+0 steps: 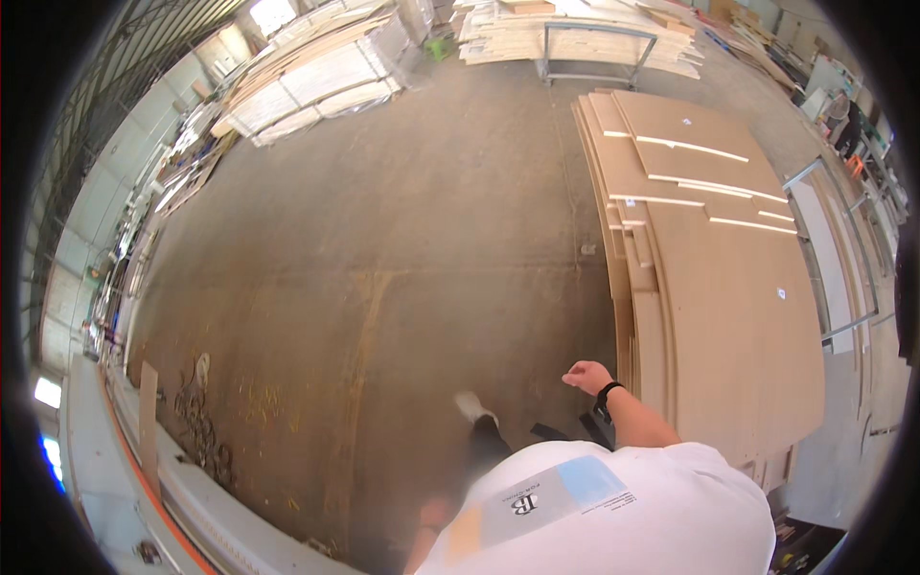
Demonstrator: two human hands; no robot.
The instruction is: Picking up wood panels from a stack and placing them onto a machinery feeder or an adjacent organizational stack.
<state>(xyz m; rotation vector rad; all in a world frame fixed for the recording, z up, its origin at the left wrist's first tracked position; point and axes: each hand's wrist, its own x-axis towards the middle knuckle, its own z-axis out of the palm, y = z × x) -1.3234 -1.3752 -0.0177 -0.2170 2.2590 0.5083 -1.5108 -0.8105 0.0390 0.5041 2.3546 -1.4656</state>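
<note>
My right hand [586,375], with a black band on its wrist, is held out in front of my body, just left of a stack of brown boards [738,335]. Its fingers are curled together and nothing shows in them; a gap appears between the hand and the stack. Low in the view, my left hand [436,512] hangs beside my white shirt. Motion blurs it, so its fingers cannot be made out. No object can be seen in it.
White strips [704,149] lie across the brown boards. A long grey machine bed [206,508] runs along the lower left, beside tangled scrap [196,422] on the concrete floor [383,211]. Timber stacks [316,77] and a metal frame [599,48] stand far off. A person [845,125] is at far right.
</note>
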